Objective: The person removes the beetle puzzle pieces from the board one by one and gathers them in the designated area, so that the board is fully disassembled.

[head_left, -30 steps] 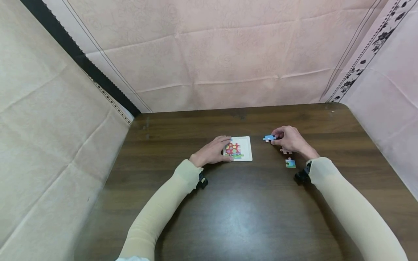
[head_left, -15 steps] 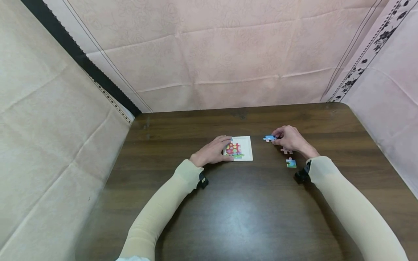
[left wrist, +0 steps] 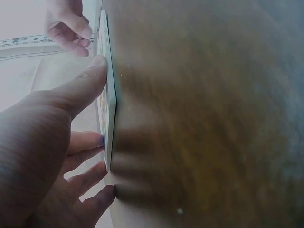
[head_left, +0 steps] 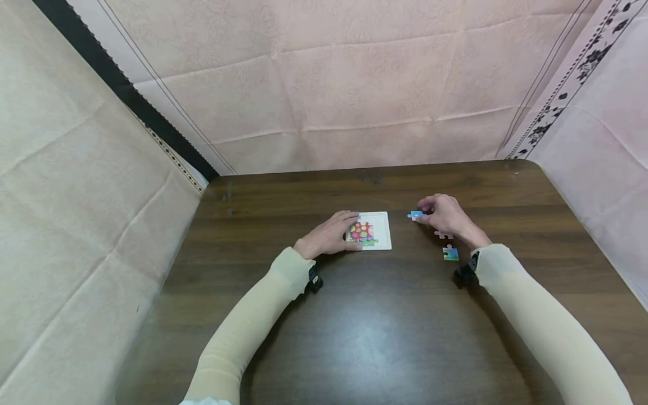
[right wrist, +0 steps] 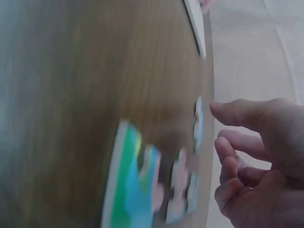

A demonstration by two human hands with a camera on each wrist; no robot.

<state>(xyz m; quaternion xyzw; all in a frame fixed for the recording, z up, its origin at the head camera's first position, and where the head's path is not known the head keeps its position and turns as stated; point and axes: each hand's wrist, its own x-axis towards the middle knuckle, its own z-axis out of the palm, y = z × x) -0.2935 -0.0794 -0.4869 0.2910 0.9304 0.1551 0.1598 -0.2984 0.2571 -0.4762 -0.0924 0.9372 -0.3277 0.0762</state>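
From my seat I see a white square flat puzzle board (head_left: 382,224) on a dark brown wooden counter (head_left: 372,315), nearer the far edge than the near one, well apart from both far corners. My left hand (head_left: 332,232) is spread over the board's left part, fingertips on it and thumb at its near edge. My right hand (head_left: 445,215) is towards the counter's right edge, thumb and fingers apart, seemingly gripping nothing, with the light-blue knobbed puzzle piece (head_left: 415,214) just by the thumb.

I judge the job partly done: a red dotted patch (head_left: 361,231) with green below it shows on the board, though my left fingers hide some of it. Left over are that light-blue piece, a pale-pink knobbed piece (head_left: 444,234) below my right wrist, and a green-and-blue piece (head_left: 450,254) nearer the counter's near edge. The right wrist view suggests further loose ones, but I cannot count them surely.
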